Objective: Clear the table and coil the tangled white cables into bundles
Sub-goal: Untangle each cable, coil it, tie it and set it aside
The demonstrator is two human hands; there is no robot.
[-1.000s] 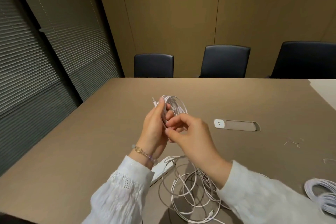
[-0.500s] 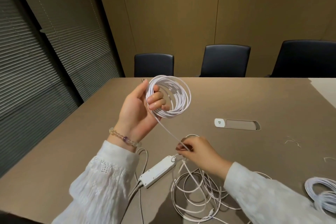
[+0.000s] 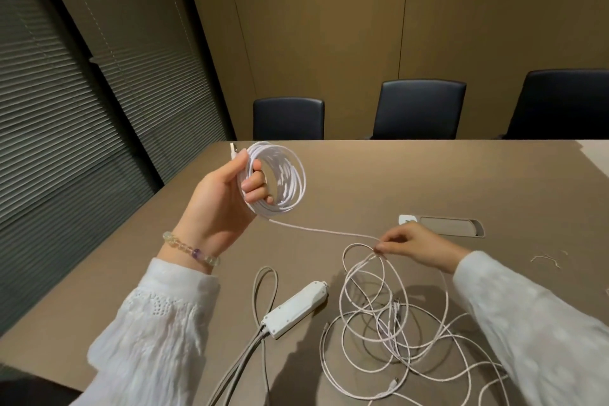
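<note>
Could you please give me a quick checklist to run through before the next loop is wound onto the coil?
1. Left hand grips the coiled white cable bundle: ok.
2. Right hand pinches the free strand: ok.
3. Strand between the hands hangs free of snags: ok.
4. Loose white cable tangle on the brown table knot-free: not ok.
5. Tangle clear of the white power strip: ok.

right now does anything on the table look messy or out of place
Yes: a tangled heap of white cable sprawls beside the power strip, not yet coiled. Small scraps lie near the right edge.
</note>
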